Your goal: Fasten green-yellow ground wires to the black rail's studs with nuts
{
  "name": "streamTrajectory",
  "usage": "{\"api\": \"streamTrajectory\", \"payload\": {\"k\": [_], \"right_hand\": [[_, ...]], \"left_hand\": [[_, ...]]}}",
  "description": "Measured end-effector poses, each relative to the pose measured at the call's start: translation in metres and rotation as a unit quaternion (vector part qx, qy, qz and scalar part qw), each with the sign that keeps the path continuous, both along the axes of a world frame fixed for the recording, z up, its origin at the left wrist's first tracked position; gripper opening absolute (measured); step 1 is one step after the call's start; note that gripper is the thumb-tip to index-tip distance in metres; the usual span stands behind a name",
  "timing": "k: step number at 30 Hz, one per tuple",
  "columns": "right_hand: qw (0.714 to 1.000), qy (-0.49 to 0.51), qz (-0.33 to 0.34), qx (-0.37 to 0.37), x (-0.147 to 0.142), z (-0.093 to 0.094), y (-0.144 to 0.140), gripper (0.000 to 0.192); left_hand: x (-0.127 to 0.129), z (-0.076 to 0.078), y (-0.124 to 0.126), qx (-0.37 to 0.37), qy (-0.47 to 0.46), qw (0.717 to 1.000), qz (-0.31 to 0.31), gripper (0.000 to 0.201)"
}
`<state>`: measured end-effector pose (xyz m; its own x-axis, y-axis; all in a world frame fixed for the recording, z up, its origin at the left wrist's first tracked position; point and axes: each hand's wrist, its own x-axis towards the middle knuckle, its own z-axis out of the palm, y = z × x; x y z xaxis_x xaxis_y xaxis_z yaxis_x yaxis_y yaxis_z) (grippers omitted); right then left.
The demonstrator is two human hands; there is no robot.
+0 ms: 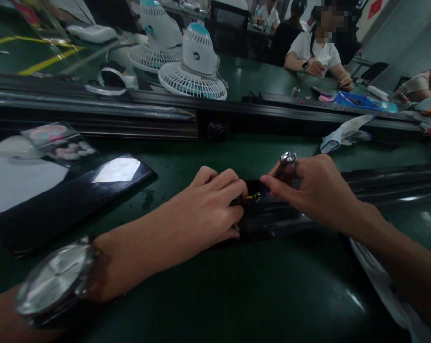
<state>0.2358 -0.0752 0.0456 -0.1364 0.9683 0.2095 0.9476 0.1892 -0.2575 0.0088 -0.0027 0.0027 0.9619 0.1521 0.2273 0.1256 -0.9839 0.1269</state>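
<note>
My left hand (215, 205) is closed, its fingers curled over the left end of a long black bar (272, 221) on the table. The fingertips are partly hidden. My right hand (317, 190) pinches a small dark tool with a shiny metal end (285, 162) between thumb and fingers, tilted above the bar. Just between both hands, a short yellow wire (251, 196) shows beside a small silver part, too blurred to name. The bar runs off to the right beneath my right hand.
A dark phone-like slab (72, 205) lies left. Long dark rails (94, 114) cross the table behind my hands. Beyond stand two white fans (199, 57). A white glove (347, 133) rests at right, and white cloth (375, 281) lies under my right forearm. A person (322, 52) sits opposite.
</note>
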Motion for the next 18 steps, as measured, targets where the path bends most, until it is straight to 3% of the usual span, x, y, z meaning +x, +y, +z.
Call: {"api": "streamTrajectory", "payload": {"k": [9, 18], "right_hand": [[1.000, 0.000, -0.002, 0.012, -0.0013, -0.0007, 0.0015, 0.024], [0.999, -0.033, -0.008, 0.015, -0.0060, -0.0007, -0.0003, 0.025]], "left_hand": [[0.0031, -0.0003, 0.0023, -0.112, -0.021, 0.993, -0.026, 0.013], [0.0039, 0.0026, 0.0041, -0.140, -0.016, 0.989, -0.035, 0.014]]}}
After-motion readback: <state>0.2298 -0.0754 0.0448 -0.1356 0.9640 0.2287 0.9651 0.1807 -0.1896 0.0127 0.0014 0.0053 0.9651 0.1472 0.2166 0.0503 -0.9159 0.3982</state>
